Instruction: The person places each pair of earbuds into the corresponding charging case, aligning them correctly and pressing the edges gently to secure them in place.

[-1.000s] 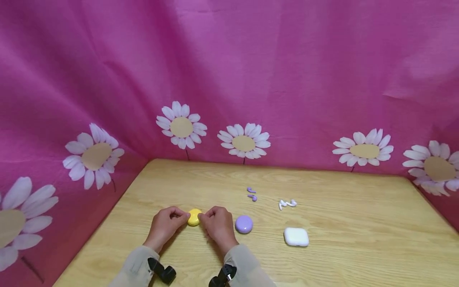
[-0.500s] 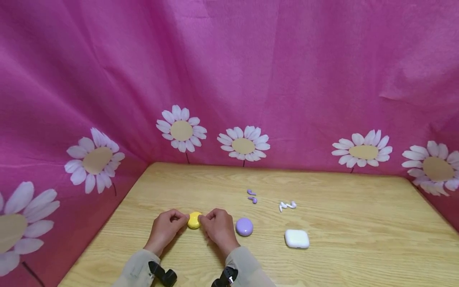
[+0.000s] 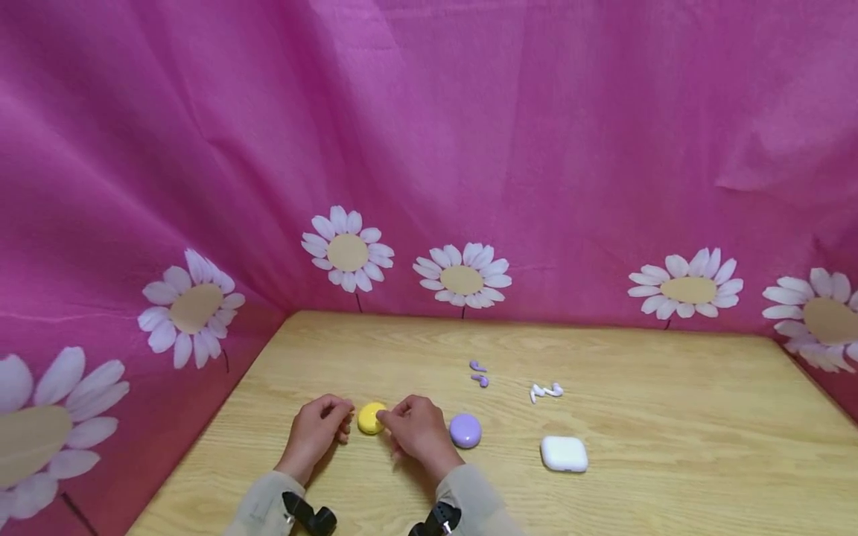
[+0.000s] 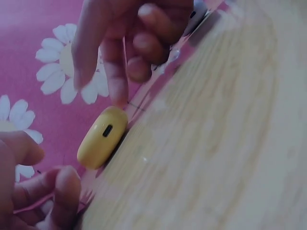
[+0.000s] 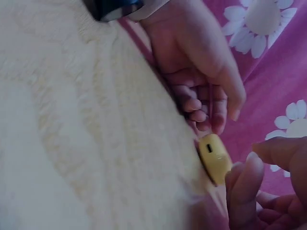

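A round, glossy yellow earbud case (image 3: 369, 420) lies closed on the wooden table between both hands. Its dark charging port shows on the side of the yellow case (image 4: 98, 143) in the left wrist view. My left hand (image 3: 313, 433) is just left of it, fingers loosely curled and apart from the case. From the right, my right hand (image 3: 422, 432) reaches over with a fingertip at the case's edge, overlapping it in the head view; its fingers are relaxed, not wrapped round it.
Right of the hands sit a round purple case (image 3: 465, 430) and a white earbud case (image 3: 564, 454). Behind them lie two purple earbuds (image 3: 480, 380) and white earbuds (image 3: 555, 389). A pink daisy-print cloth (image 3: 563, 186) hangs along the table's back and left.
Both hands pinched the yellow case's sides before; now the left fingers have come away from it and the right grip has loosened. The head view has shifted slightly.
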Available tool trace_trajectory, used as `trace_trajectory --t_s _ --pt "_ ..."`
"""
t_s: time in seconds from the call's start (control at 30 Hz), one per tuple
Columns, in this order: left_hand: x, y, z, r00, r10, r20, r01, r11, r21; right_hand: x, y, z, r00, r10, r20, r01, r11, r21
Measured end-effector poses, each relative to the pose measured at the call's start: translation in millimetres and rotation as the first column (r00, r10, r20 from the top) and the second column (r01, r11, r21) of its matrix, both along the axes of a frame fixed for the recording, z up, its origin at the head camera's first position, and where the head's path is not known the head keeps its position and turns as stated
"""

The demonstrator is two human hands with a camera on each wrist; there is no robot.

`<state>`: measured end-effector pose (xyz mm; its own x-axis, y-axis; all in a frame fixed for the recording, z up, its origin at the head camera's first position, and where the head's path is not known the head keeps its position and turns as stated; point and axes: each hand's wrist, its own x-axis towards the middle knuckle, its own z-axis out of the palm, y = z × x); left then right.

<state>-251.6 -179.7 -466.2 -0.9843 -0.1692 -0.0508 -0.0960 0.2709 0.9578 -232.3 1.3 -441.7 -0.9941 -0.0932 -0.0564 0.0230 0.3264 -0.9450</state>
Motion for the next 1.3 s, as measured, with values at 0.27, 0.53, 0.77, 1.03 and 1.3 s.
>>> trace_trajectory --t_s 0.27,0.53,0.77,1.03,1.3 --pt "2.5 2 11.0 0.993 0.006 -0.121 0.008 0.993 0.116 4.1 21 23.2 0.999 0.049 0.022 -0.046 0.988 -0.150" --pt "16.0 34 34.1 0.941 -0.229 -0.251 0.248 0.968 0.048 10.4 65 32.4 0.998 0.049 0.036 -0.046 0.996 -0.073" --pt "23.6 63 37.1 0.874 -0.445 -0.196 0.444 0.894 -0.053 21.9 93 29.4 0.998 0.062 0.014 -0.062 0.998 0.002" --pt "18.5 93 32.2 0.841 -0.527 -0.124 0.511 0.848 -0.142 28.7 118 24.7 0.999 0.018 0.050 -0.019 0.999 0.030" --pt "9.5 113 32.3 0.876 -0.481 -0.049 0.444 0.841 -0.310 29.3 126 15.6 0.995 -0.038 0.089 0.030 0.995 0.095"
